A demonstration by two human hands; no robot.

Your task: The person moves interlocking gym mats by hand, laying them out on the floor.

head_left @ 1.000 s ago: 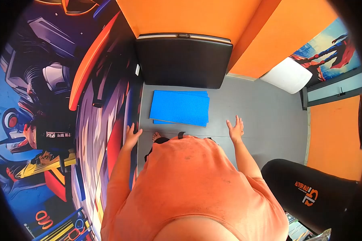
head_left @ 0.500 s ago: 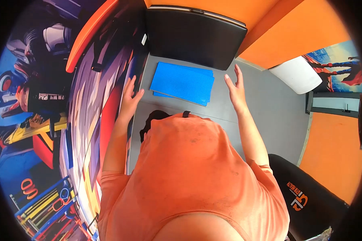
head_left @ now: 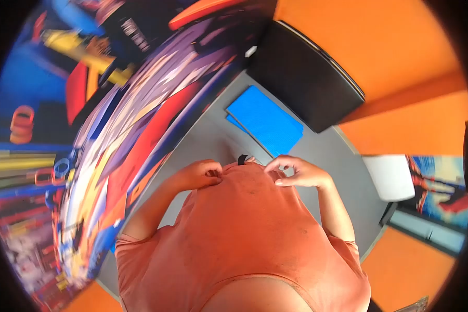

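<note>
Both my hands are at the front of my orange T-shirt. My left hand lies against its left side, fingers curled in to the cloth. On the right side, my right hand has bent fingers and thumb at the fabric, with a gap showing between them. Both hands appear to pinch the shirt, though the fingertips are partly hidden. A short black strap shows just beyond the shirt's far edge, between the hands. Past it, blue textured mats lie stacked askew on the grey floor.
A large black padded panel stands by the orange wall behind the mats. A colourful mural covers the wall at left. A white rectangular object is at the right, near a grey threshold.
Both hands have come inward and back from raised, spread positions to the shirt front. My view has turned left, so the room appears rotated clockwise; the black chair back has left view.
</note>
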